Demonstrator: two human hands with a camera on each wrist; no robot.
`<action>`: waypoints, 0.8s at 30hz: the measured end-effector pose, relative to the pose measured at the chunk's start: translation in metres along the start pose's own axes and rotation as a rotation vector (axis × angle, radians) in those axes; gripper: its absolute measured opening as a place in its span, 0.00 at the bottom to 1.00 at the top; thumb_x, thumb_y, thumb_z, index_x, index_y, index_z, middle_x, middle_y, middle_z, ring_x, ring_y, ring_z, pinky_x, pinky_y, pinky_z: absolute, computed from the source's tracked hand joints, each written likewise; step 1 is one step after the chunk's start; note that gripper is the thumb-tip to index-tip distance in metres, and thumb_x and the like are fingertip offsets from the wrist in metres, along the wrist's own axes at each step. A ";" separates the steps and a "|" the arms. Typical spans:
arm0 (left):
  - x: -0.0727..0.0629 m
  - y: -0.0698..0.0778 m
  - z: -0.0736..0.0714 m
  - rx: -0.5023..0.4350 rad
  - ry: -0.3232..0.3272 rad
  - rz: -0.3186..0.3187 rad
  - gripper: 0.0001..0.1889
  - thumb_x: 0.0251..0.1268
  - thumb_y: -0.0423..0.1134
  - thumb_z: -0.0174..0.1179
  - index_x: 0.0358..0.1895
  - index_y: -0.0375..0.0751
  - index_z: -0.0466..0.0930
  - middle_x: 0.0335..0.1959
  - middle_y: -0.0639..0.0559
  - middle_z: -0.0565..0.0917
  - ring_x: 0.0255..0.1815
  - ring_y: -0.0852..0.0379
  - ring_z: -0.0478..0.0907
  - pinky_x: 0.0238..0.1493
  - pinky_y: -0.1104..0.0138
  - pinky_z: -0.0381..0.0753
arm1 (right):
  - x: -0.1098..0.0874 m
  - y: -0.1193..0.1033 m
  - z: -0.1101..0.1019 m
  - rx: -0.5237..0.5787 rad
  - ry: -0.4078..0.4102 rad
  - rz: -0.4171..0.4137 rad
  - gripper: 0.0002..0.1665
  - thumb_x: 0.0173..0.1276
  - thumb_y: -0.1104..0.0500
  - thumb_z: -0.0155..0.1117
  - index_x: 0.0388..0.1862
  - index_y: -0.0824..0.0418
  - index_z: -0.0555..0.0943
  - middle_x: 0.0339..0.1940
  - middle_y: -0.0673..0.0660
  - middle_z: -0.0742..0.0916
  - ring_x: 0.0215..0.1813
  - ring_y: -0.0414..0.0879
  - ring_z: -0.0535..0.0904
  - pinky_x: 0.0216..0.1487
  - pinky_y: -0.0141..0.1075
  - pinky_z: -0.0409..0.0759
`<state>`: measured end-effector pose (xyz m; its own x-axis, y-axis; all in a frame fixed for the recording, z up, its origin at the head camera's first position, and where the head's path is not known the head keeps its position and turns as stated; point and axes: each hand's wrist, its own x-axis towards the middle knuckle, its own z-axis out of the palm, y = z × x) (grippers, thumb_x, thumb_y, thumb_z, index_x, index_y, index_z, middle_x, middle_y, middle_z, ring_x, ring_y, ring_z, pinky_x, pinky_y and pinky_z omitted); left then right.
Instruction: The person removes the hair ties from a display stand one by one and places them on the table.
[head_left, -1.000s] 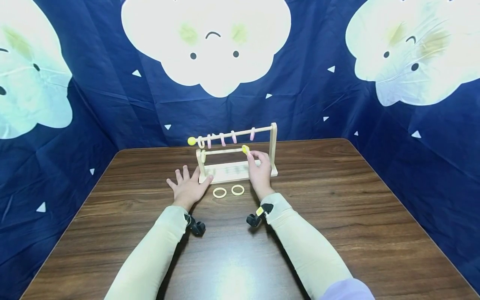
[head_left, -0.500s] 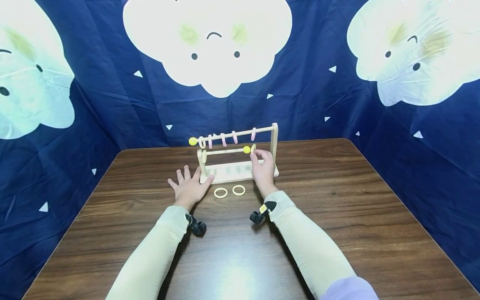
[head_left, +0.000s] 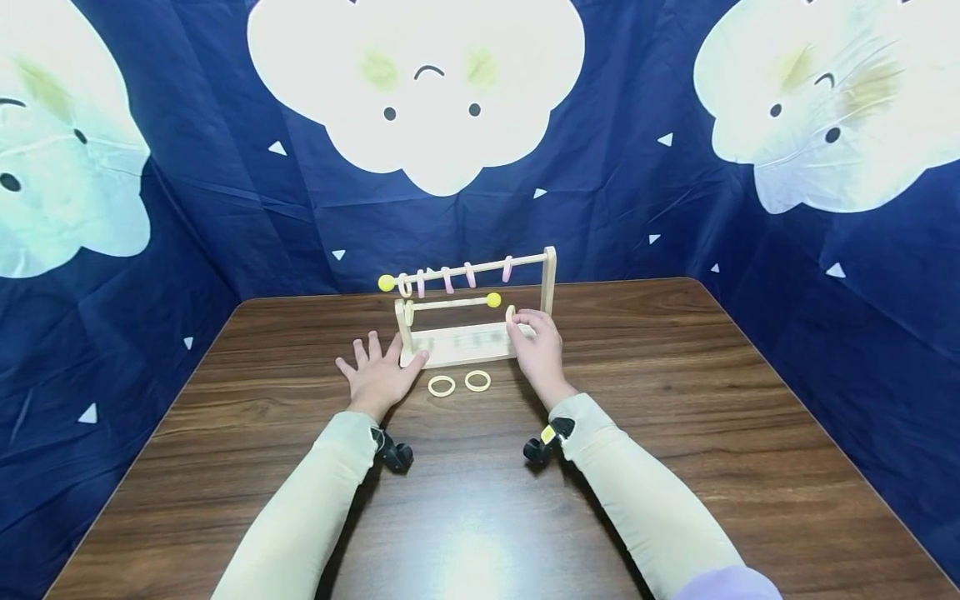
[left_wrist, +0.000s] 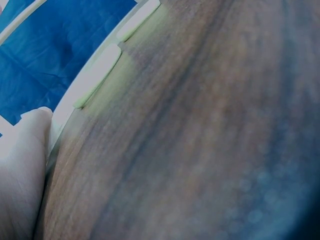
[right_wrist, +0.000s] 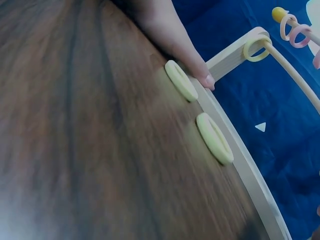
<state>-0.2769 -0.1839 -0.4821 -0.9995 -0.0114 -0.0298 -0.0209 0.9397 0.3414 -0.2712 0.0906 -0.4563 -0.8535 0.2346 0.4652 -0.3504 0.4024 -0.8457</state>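
Observation:
A wooden rack with a pale base (head_left: 457, 344) stands near the back of the table. My left hand (head_left: 377, 379) rests spread beside its left end, the thumb on the base's front corner. Between thumb and fingers, my right hand (head_left: 542, 348) pinches a pale yellow ring (head_left: 510, 313), held upright over the base's right part. That ring is off the lower rod (head_left: 450, 303), to the right of its yellow end ball (head_left: 493, 300). Another pale ring (head_left: 409, 313) hangs at the lower rod's left end. Two more rings lie flat in front of the base, one of them the nearer ring (right_wrist: 215, 138).
The upper rod (head_left: 487, 266) carries several pink rings (head_left: 470, 274) and one pale ring (head_left: 405, 286) beside its yellow ball (head_left: 386, 283). A tall post (head_left: 549, 279) rises at the rack's right. Blue cloth (head_left: 615, 225) with white clouds hangs behind the brown table (head_left: 675, 400).
My right hand has drawn the pale ring rightward past the lower rod's yellow ball, then lowered it toward the base. My left hand has stayed in place.

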 end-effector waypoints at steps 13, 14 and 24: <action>0.001 0.000 0.001 0.001 0.003 0.008 0.49 0.66 0.80 0.30 0.82 0.52 0.50 0.81 0.29 0.37 0.79 0.26 0.28 0.64 0.25 0.20 | -0.018 0.009 -0.023 -0.092 -0.151 -0.019 0.06 0.61 0.63 0.71 0.32 0.67 0.88 0.53 0.62 0.84 0.58 0.59 0.79 0.59 0.50 0.73; 0.000 0.000 0.000 0.001 0.005 0.008 0.49 0.66 0.80 0.30 0.82 0.52 0.50 0.81 0.29 0.37 0.79 0.26 0.28 0.64 0.25 0.20 | -0.019 0.009 -0.024 -0.095 -0.165 -0.020 0.06 0.60 0.63 0.71 0.32 0.66 0.88 0.53 0.62 0.84 0.57 0.59 0.79 0.58 0.50 0.73; 0.001 0.000 0.000 0.007 0.003 0.005 0.49 0.66 0.80 0.30 0.82 0.52 0.50 0.81 0.30 0.37 0.80 0.26 0.28 0.65 0.25 0.21 | -0.025 0.013 -0.029 -0.203 -0.276 -0.028 0.04 0.58 0.62 0.73 0.29 0.63 0.89 0.56 0.64 0.84 0.63 0.63 0.73 0.67 0.53 0.66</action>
<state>-0.2776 -0.1837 -0.4819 -0.9997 -0.0075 -0.0250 -0.0155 0.9421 0.3351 -0.2428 0.1159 -0.4712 -0.9265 -0.0160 0.3760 -0.3150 0.5794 -0.7517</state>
